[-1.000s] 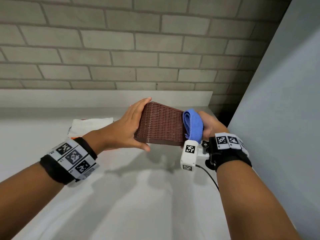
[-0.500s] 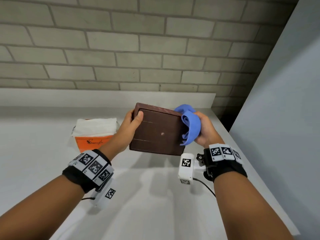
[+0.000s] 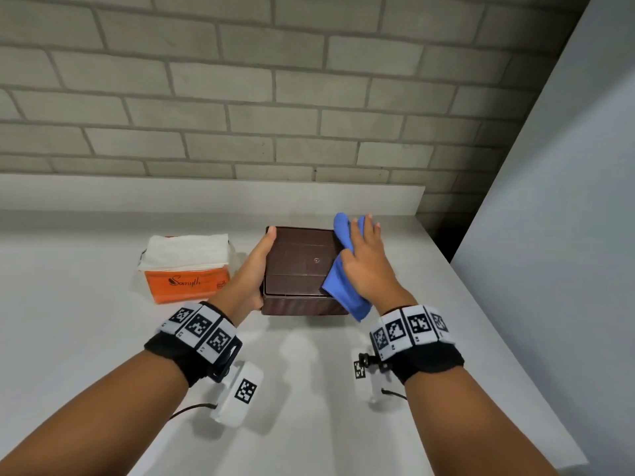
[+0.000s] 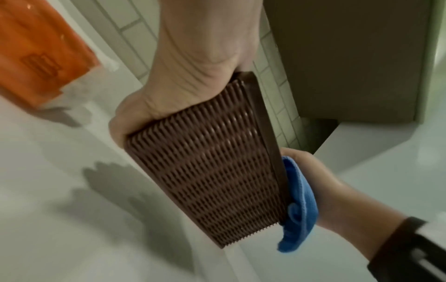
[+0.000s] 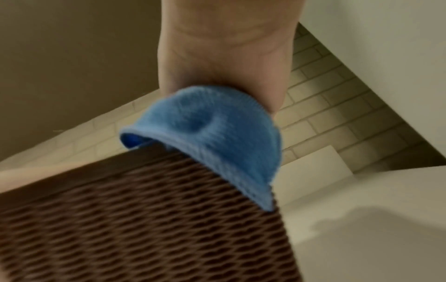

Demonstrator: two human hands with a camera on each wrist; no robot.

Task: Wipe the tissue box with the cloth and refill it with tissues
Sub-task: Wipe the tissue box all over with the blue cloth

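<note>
Both grips are busy with the tissue box (image 3: 299, 266), which sits at the centre of the head view on the desk (image 3: 309, 389): the left hand (image 3: 252, 269) clasps its left side, thumb hooked over the top edge and the other fingers hidden behind the box, while the right hand (image 3: 367, 266) lies flat with straight fingers, pressing the blue cloth (image 3: 338, 286) onto the right part of the box's smooth upward face. From the left wrist view the woven side of the box (image 4: 212, 171) shows, with the cloth (image 4: 299, 200) draped over its far edge; the right wrist view, somewhat blurred, shows the same cloth (image 5: 212, 133) bunched under the palm against the woven wall (image 5: 144, 219). My judgement is that the wiping stage is under way, not finished: the cloth covers only one part of the smooth face, and I cannot tell which sides are clean. Refilling looks wholly undone, since the orange tissue pack (image 3: 187, 269) lies apart at the left of the frame, white tissues stacked on top, and the box shows no opening from here. By count: one tissue box, one cloth, one tissue pack, two hands, a marker band on each wrist.
</note>
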